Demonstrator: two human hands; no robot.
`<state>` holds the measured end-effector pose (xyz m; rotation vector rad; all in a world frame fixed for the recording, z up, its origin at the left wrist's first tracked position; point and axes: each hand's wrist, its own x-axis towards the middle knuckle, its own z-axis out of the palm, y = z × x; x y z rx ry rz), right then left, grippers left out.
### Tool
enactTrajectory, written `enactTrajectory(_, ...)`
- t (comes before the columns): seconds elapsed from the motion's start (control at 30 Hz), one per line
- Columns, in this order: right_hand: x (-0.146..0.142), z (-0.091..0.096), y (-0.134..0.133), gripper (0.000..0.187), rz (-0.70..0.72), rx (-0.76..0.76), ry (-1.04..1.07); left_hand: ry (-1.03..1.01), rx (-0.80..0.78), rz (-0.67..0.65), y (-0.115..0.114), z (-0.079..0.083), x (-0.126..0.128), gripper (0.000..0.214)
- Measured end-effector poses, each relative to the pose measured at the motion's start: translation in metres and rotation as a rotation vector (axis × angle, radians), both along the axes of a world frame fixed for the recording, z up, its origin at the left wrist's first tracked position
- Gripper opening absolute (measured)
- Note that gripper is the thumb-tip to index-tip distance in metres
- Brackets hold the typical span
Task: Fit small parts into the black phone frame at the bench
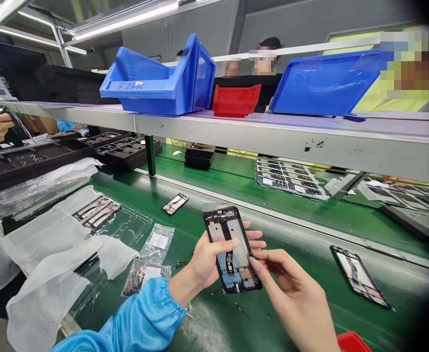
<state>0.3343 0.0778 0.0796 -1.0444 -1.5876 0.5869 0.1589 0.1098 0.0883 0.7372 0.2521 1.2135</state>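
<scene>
Both hands grip the phone frame (232,249): left hand (209,261) cradling, right hand (291,283) pinching its edge.

blue bins (156,78) on shelf | red bin (235,100) | black trays (126,149) | plastic sheets (53,234)

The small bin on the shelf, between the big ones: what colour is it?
Red; the small bin shows clearly in the head view.
</scene>
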Motion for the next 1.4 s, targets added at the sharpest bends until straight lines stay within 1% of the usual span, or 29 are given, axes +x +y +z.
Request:
enactTrajectory(0.1, 0.001, 0.002, -0.001, 0.017, -0.01, 0.026, -0.047, 0.009, 0.039, -0.018, 0.002, -0.004, -0.001, 0.057)
enactTrajectory(0.2, 0.002, 0.006, -0.002, 0.014, -0.075, 0.138, -0.109, 0.006, 0.122, -0.027, 0.006, -0.015, -0.002, 0.049)
enactTrajectory(0.27, 0.002, 0.009, -0.002, 0.02, -0.145, 0.225, -0.177, -0.009, 0.15, -0.007, 0.009, -0.023, -0.002, 0.042)
enactTrajectory(0.3, 0.002, 0.01, -0.002, 0.023, -0.157, 0.251, -0.213, -0.023, 0.152, 0.007, 0.01, -0.026, -0.002, 0.041)
enactTrajectory(0.37, 0.005, 0.011, -0.003, 0.019, -0.102, 0.254, -0.265, -0.019, 0.172, 0.007, 0.013, -0.028, -0.007, 0.04)
enactTrajectory(0.4, 0.008, 0.012, -0.003, 0.014, -0.058, 0.244, -0.272, 0.023, 0.221, -0.022, 0.015, -0.026, -0.012, 0.044)
enactTrajectory(0.47, 0.016, 0.016, -0.006, 0.009, -0.005, 0.235, -0.257, 0.177, 0.417, -0.136, 0.022, -0.02, -0.026, 0.051)
enactTrajectory(0.5, 0.02, 0.019, -0.008, 0.01, 0.003, 0.234, -0.249, 0.27, 0.525, -0.224, 0.026, -0.017, -0.034, 0.054)
enactTrajectory(0.53, 0.025, 0.022, -0.01, 0.011, 0.005, 0.234, -0.244, 0.347, 0.598, -0.319, 0.031, -0.014, -0.041, 0.056)
enactTrajectory(0.57, 0.028, 0.026, -0.011, 0.011, 0.013, 0.234, -0.246, 0.396, 0.613, -0.409, 0.034, -0.012, -0.048, 0.059)
enactTrajectory(0.6, 0.031, 0.029, -0.013, 0.012, 0.031, 0.226, -0.257, 0.42, 0.567, -0.492, 0.037, -0.011, -0.052, 0.062)
enactTrajectory(0.67, 0.034, 0.034, -0.015, 0.013, 0.076, 0.196, -0.293, 0.417, 0.37, -0.648, 0.039, -0.011, -0.052, 0.077)
enactTrajectory(0.73, 0.033, 0.034, -0.015, 0.014, 0.101, 0.177, -0.33, 0.359, 0.207, -0.787, 0.035, -0.011, -0.045, 0.094)
enactTrajectory(0.77, 0.032, 0.033, -0.014, 0.015, 0.1, 0.172, -0.343, 0.337, 0.164, -0.857, 0.032, -0.01, -0.04, 0.099)
enactTrajectory(0.83, 0.03, 0.028, -0.012, 0.018, 0.067, 0.169, -0.356, 0.321, 0.108, -0.951, 0.027, -0.007, -0.031, 0.099)
enactTrajectory(0.87, 0.029, 0.026, -0.011, 0.02, 0.043, 0.174, -0.361, 0.329, 0.081, -0.967, 0.025, -0.005, -0.028, 0.095)
enactTrajectory(1.0, 0.03, 0.02, -0.007, 0.024, -0.028, 0.228, -0.399, 0.367, -0.07, -0.937, 0.024, -0.001, -0.027, 0.086)
enactTrajectory(1.07, 0.032, 0.019, -0.007, 0.025, -0.055, 0.258, -0.418, 0.351, -0.141, -0.967, 0.024, 0.001, -0.029, 0.083)
enactTrajectory(1.13, 0.031, 0.018, -0.007, 0.026, -0.1, 0.293, -0.441, 0.304, -0.158, -0.999, 0.021, 0.003, -0.027, 0.08)
enactTrajectory(1.17, 0.03, 0.018, -0.008, 0.027, -0.131, 0.314, -0.451, 0.278, -0.138, -0.984, 0.018, 0.005, -0.026, 0.079)
enactTrajectory(1.2, 0.028, 0.019, -0.009, 0.028, -0.169, 0.338, -0.454, 0.257, -0.095, -0.932, 0.016, 0.005, -0.023, 0.079)
enactTrajectory(1.23, 0.025, 0.019, -0.01, 0.029, -0.214, 0.36, -0.448, 0.247, -0.038, -0.837, 0.014, 0.005, -0.02, 0.078)
enactTrajectory(1.3, 0.017, 0.021, -0.015, 0.028, -0.301, 0.4, -0.403, 0.257, 0.081, -0.564, 0.01, 0.003, -0.014, 0.078)
enactTrajectory(1.33, 0.011, 0.023, -0.017, 0.025, -0.322, 0.412, -0.375, 0.268, 0.131, -0.428, 0.008, 0.0, -0.011, 0.08)
enactTrajectory(1.37, 0.006, 0.024, -0.02, 0.021, -0.319, 0.415, -0.354, 0.279, 0.171, -0.322, 0.007, -0.002, -0.009, 0.083)
enactTrajectory(1.4, 0.001, 0.025, -0.022, 0.016, -0.302, 0.41, -0.343, 0.288, 0.199, -0.254, 0.006, -0.004, -0.008, 0.085)
